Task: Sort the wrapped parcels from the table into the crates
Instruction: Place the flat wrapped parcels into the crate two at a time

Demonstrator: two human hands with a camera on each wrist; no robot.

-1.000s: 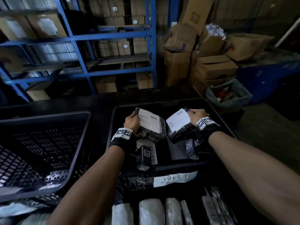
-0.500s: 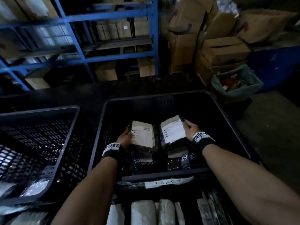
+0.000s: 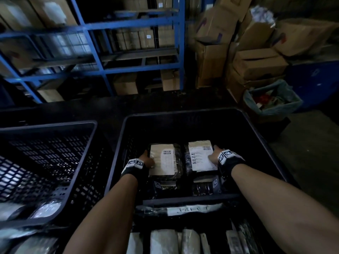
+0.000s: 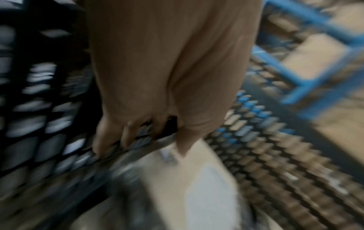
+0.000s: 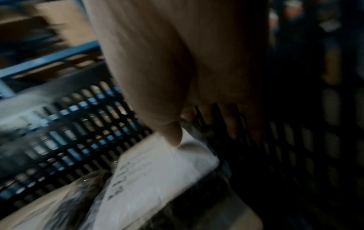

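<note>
**Two parcels at the crate floor: release risks**

Both hands are low inside the right-hand crate (image 3: pixel 260 143). The left hand (image 3: pixel 146 160) grips the left parcel (image 3: pixel 162 159) at its outer edge, thumb on the label. The right hand (image 3: pixel 213 155) holds the right parcel (image 3: pixel 200 155) the same way, thumb on top and fingers down the side. The parcels lie side by side, labels up, on or just above others already in the crate.

Possible faults:
- Slick wrapping may cause a parcel to slide off the stack below on release.
- Fingers beneath an edge may drag the parcel back up on withdrawal.

Limits of view: both wrist views are motion-blurred. Whether the parcels rest fully cannot be told. The left-hand crate (image 3: pixel 55 125) is cut off. More parcels (image 3: pixel 163 241) wait on the counter.
</note>
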